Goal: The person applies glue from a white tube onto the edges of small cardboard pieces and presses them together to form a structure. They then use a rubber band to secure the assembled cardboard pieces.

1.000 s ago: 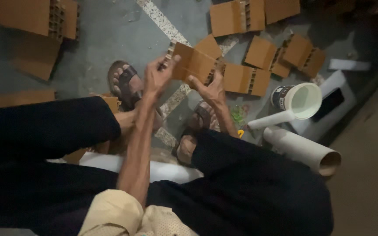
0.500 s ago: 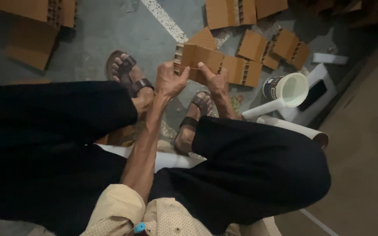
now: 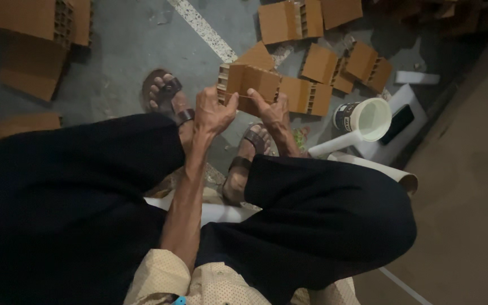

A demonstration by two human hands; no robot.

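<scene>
Gripping a cardboard piece (image 3: 249, 85) between left hand (image 3: 213, 111) and right hand (image 3: 272, 110).

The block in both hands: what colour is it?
Orange-brown, like terracotta; the block shows best in the head view.

Single head view, looking steeply down, close.

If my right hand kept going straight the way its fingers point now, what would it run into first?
The right hand already grips the folded brown cardboard piece. Past it, up-left in the picture, the bare grey floor likely comes first, though depth is hard to judge.
</scene>
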